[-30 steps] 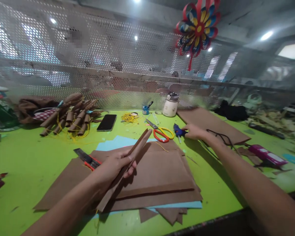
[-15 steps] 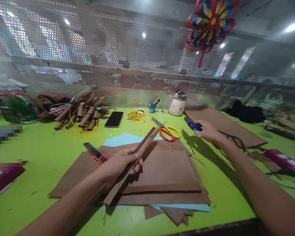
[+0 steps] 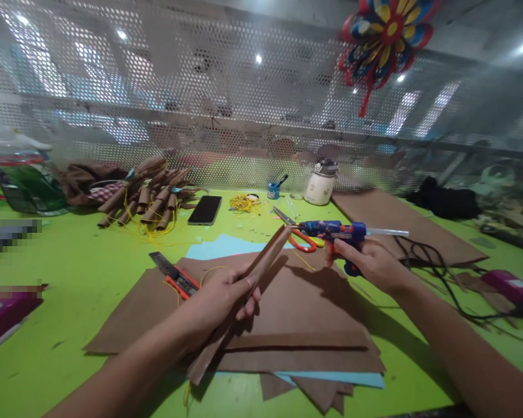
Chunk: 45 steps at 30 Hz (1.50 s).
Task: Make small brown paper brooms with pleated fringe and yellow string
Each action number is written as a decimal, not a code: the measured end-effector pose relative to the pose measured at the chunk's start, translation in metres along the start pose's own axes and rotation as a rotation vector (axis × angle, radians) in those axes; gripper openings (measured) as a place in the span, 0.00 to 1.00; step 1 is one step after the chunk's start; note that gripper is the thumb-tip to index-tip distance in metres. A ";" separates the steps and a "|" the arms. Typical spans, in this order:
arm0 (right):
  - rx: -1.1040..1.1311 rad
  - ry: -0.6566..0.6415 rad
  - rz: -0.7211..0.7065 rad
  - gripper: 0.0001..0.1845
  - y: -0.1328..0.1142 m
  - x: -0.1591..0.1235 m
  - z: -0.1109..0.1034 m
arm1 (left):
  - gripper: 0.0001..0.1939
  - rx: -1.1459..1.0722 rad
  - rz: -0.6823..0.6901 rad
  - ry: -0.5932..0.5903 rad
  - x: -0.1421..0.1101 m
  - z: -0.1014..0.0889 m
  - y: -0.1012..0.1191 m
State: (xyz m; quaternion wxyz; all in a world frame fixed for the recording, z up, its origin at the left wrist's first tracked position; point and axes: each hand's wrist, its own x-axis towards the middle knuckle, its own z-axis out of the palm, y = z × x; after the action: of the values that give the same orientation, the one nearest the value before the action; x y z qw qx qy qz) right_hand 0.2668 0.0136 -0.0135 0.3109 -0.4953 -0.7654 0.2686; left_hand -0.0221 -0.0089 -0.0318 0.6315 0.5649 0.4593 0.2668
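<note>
My left hand [image 3: 230, 302] is closed around a rolled brown paper tube [image 3: 268, 253], which slants up to the right above a stack of brown paper sheets [image 3: 305, 313]. Yellow string [image 3: 186, 395] hangs from the tube's lower end. In my right hand [image 3: 375, 261] is a blue hot glue gun [image 3: 344, 231] with a clear glue stick [image 3: 387, 232] jutting from its back. Its nozzle is at the upper end of the tube; whether they touch I cannot tell. A utility knife [image 3: 174, 275] lies left of my left hand. Scissors [image 3: 303, 240] with red and yellow handles lie partly hidden behind the glue gun.
At the back left are a bundle of tied paper rolls [image 3: 154, 200] and a green-filled jug [image 3: 28, 183]. Behind the stack stand a phone [image 3: 204, 210], yellow string [image 3: 244, 203], a blue jar [image 3: 273, 190] and a white bottle [image 3: 320, 184]. A black cord [image 3: 444, 290] trails at right.
My right hand has brought the glue gun leftward and turned it, so its nozzle now points at the tube's upper end. The left hand keeps its grip on the tube.
</note>
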 end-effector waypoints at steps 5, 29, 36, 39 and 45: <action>-0.016 -0.008 0.056 0.27 0.003 -0.002 0.003 | 0.15 -0.017 -0.013 -0.020 -0.003 0.004 0.004; -0.119 0.087 -0.016 0.23 0.014 -0.005 0.005 | 0.15 -0.033 -0.037 -0.036 -0.004 0.005 0.004; -0.149 0.070 -0.066 0.20 0.002 -0.008 0.012 | 0.15 -0.038 -0.041 -0.044 -0.002 0.004 0.002; -0.121 0.051 -0.063 0.19 -0.003 -0.010 0.015 | 0.14 -0.046 -0.044 -0.044 -0.002 0.003 0.001; -0.100 -0.026 -0.069 0.17 -0.004 -0.015 0.021 | 0.14 -0.062 -0.036 -0.057 -0.003 0.004 0.002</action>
State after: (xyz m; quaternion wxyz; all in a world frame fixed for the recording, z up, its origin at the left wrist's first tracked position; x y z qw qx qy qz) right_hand 0.2541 -0.0041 -0.0279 0.2850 -0.4798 -0.7985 0.2257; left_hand -0.0200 -0.0131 -0.0290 0.6663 0.5440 0.4428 0.2533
